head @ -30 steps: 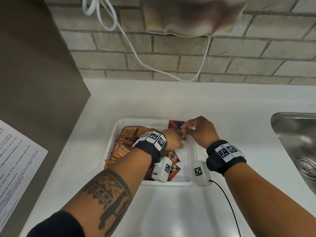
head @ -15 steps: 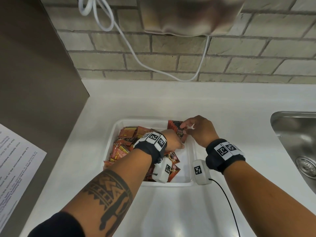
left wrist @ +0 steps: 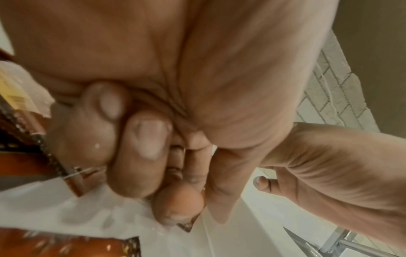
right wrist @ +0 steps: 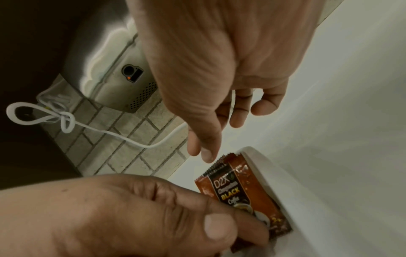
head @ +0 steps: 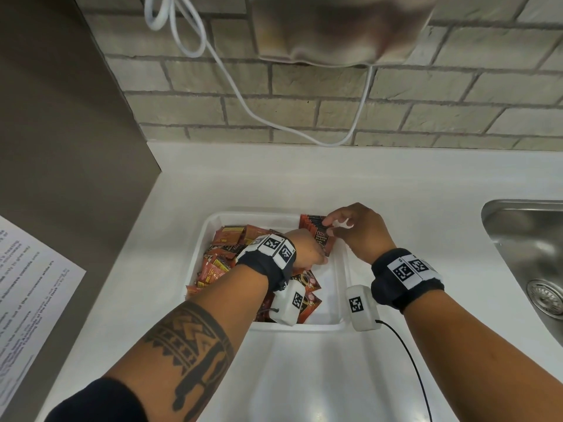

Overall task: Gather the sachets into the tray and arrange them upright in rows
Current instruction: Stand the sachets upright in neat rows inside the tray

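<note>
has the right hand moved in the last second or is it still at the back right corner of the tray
No. The right hand stays at the far right corner of the tray, fingertips on the upright sachets; its place against the tray rim is unchanged.

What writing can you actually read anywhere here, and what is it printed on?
"D2X" and "BLACK": front sachet standing at the tray's right wall.
"Coffee", below them: likely, blurred.
Word between "D2X" and "BLACK": unreadable.
Loose sachets: print too small.
Paper sheet: text too blurred.
Wrist bands: square codes, no words.

a white counter (head: 304, 178) carries a white tray (head: 341, 300), beside a sunken steel sink (head: 518, 226).
</note>
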Demonstrator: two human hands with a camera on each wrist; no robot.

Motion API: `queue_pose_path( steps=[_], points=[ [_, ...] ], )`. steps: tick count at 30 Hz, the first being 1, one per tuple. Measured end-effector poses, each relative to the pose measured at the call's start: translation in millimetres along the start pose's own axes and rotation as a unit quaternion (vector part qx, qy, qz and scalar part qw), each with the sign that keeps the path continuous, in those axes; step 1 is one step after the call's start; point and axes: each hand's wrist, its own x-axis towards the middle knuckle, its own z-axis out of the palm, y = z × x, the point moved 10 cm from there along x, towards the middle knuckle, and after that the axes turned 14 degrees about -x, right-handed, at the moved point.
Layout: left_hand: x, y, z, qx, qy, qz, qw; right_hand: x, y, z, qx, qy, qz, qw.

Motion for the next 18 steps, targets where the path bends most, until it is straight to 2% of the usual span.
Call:
queue_pose_path(
  steps=[6,8,10,13,15,18],
  points=[
    [-11.5,-10.1,-22.5,0.053,0.061,0.014,0.997,-21.3,-14.4,-20.0,-0.011,0.028,-0.017,0.999],
    [-19.3,-17.6,-25.6,0.078,0.076,0.020,0.994,-33.8,-23.4,-12.8,-0.007,-0.018,-0.029,0.999],
    [-23.6,-25.1,-22.7,0.103,0.075,0.021,0.992,-48.5,-33.3,8.3,-0.040,-0.113,-0.032,0.992],
    [-25.0,-29.8,-11.0,0.131,0.050,0.020,0.990,-72.5,-43.3,47.6,-0.138,-0.259,-0.036,0.955],
    [-25.4,-30.3,-4.9,0.143,0.035,0.017,0.989,-80.6,-50.9,62.6,-0.193,-0.289,-0.053,0.936],
    [-26.6,-33.1,1.5,0.156,0.012,0.006,0.988,-82.7,-54.7,79.0,-0.237,-0.288,-0.063,0.926]
  ],
)
